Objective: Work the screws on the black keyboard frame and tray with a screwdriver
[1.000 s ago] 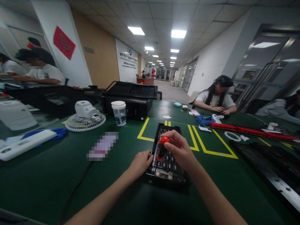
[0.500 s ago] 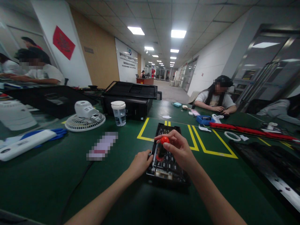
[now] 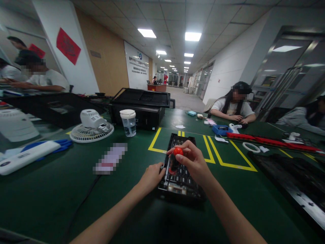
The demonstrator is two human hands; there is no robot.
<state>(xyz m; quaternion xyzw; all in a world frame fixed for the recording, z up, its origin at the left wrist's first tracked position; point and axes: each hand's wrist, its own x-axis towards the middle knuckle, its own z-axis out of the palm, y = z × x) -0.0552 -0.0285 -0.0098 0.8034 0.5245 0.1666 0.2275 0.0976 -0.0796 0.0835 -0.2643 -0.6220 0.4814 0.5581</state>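
A black case [image 3: 182, 190], its tray lined with rows of small dark pieces like bits or sockets, lies lengthwise before me on the green table. My left hand [image 3: 152, 174] grips the case's left edge, with the thumb on the rim and some fingers hidden. Above the tray, my right hand [image 3: 193, 159] pinches a screwdriver-like tool with a red rounded top [image 3: 178, 151] and a dark handle. The tool points down into the case. Its lower end is too blurred to tell whether it touches the tray.
Left of the case are a blurred-out phone-like item [image 3: 110, 159], a clear cup [image 3: 129, 123], a white fan [image 3: 91, 127] and a black box [image 3: 139, 113]. At the right lies a long black part [image 3: 286, 183]. A co-worker [image 3: 232, 105] sits across the table.
My hands, the tool and the case have stayed almost in place. In the left background a person has shifted a little.
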